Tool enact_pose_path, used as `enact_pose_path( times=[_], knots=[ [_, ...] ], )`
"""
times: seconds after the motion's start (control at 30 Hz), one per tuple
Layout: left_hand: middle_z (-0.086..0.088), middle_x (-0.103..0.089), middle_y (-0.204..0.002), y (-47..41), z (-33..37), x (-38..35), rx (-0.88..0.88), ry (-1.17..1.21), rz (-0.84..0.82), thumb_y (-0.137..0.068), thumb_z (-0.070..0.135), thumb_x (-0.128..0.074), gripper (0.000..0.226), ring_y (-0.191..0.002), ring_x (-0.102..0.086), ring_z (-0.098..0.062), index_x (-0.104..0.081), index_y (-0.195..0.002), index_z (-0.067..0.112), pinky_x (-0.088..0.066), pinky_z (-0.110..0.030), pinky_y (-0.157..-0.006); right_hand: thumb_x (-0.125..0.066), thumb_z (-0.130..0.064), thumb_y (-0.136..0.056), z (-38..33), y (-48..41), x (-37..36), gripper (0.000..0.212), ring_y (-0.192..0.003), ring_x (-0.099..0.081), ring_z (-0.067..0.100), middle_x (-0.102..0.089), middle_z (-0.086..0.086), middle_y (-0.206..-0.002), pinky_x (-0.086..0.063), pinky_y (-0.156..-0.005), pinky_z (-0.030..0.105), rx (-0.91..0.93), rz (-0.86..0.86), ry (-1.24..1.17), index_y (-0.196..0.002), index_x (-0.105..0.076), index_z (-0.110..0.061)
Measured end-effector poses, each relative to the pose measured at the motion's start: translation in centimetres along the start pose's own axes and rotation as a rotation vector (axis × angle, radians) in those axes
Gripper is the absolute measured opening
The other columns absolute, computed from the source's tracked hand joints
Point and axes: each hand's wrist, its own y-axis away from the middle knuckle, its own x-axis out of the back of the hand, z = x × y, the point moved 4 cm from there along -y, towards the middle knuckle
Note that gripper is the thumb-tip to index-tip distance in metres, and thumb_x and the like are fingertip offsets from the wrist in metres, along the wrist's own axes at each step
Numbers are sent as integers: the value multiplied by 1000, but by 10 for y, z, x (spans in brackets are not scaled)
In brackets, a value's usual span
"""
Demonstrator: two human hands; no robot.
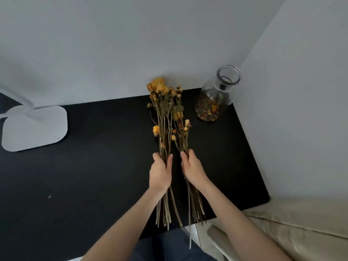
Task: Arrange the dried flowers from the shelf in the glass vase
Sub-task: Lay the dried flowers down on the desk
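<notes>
A bunch of dried flowers (165, 110) with yellow and orange heads and long brown stems lies over the black table (94, 166), heads toward the wall. My left hand (161, 173) grips the left part of the stems. My right hand (193, 169) grips a smaller group of stems just to the right. The stem ends stick out past the table's near edge. A clear glass vase (218, 95) stands at the back right corner, apart from the flowers, with dried petals in its bottom and an empty neck.
A white lamp base (35, 127) sits at the table's left, its arm rising out of view. Walls close in behind and to the right. A beige cushion (301, 228) lies at the lower right beyond the table's corner.
</notes>
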Motion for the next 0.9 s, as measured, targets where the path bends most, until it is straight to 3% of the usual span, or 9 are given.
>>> enact_pose_path(
  times=[0.13, 0.23, 0.3, 0.4, 0.5, 0.63, 0.9],
  knots=[
    [-6, -62, -95, -10, -2, 0, -77, -240, -21, -94, 38, -45, 27, -79, -64, -19, -42, -102, 12, -56, -42, -69, -37, -34, -98, 1, -10, -2, 15, -59, -57, 7, -58, -4, -71, -49, -57, 24, 47, 4, 159, -96, -47, -23],
    [-4, -56, -108, -16, -2, 3, -171, -531, 15, -91, 55, -39, 51, -100, -57, -21, -47, -113, 10, -52, -36, -79, -40, -33, -98, -1, -14, -2, 16, -63, -60, 10, -60, -2, -76, -49, -56, 24, 100, 39, 271, -95, -47, -20],
    [-4, -54, -110, -20, -4, 8, -229, -609, 25, -88, 62, -33, 60, -103, -54, -20, -49, -115, 11, -50, -33, -80, -42, -35, -97, -3, -17, 0, 18, -68, -60, 9, -60, -2, -80, -48, -58, 24, 147, 68, 379, -93, -50, -19],
    [-1, -52, -107, -25, -11, 19, -293, -586, -6, -86, 66, -24, 62, -98, -54, -18, -50, -111, 16, -48, -30, -74, -42, -41, -95, -8, -19, 6, 23, -72, -58, 5, -57, -5, -83, -47, -61, 21, 219, 119, 530, -91, -53, -20],
    [3, -51, -100, -27, -16, 29, -397, -563, -9, -85, 65, -19, 60, -87, -55, -13, -52, -106, 19, -51, -30, -71, -39, -46, -94, -9, -19, 10, 30, -76, -58, 6, -57, -5, -87, -53, -69, 30, 243, 145, 596, -94, -54, -20],
    [9, -49, -97, -25, -21, 33, -584, -495, 40, -87, 58, -21, 49, -79, -54, -6, -50, -102, 22, -48, -24, -67, -35, -51, -93, -9, -20, 13, 35, -73, -59, 9, -58, -5, -83, -54, -68, 34, 280, 177, 653, -96, -52, -20],
    [13, -49, -94, -40, -26, 48, -824, -222, 157, -90, 38, -37, 18, -90, -47, 5, -46, -103, 28, -36, 0, -72, -31, -56, -92, -14, -15, 38, 36, -70, -60, 5, -61, -7, -79, -46, -58, 26, 387, 278, 715, -102, -51, -28]
  ],
)
